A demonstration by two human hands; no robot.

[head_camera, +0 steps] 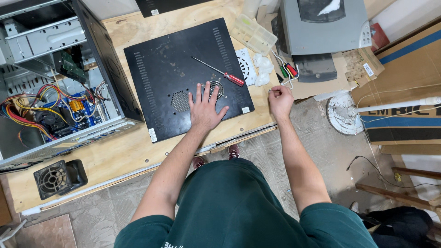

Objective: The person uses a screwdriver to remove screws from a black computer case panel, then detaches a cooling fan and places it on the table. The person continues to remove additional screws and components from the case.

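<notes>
The left hand (204, 109) is lying flat and released, fingers spread, on the black panel (183, 73), its fingertips reaching onto a round grille near the panel's near right corner. The right hand (280, 100) is resting at the bench (124, 154) edge just right of the panel, fingers curled in and pinching something very small; I cannot make out what it is.

Just beyond the left hand's fingers, a red-handled screwdriver (219, 72) is lying slantwise on the panel, its handle pointing toward the right hand. A white vent plate (245, 66) is sitting just off the panel's right edge, with crumpled white scraps (263, 69) beside it. More small screwdrivers (288, 71) with green and red handles are lying near a white cable, partly hidden under a grey machine (321, 32) whose top is running out of view.

A clear compartment box (252, 33) is sitting at the far right of the panel; its cells are looking mostly bare, though what lies inside is hard to tell. To the left, the open computer case (59, 78) is lying on the bench, holding bundles of red, yellow and blue wires, a blue board and metal drive bays; its left side is cut off. A black fan (57, 178) is sitting at the near left corner. Cardboard boxes (409, 87) are leaning on the right, half out of view.
</notes>
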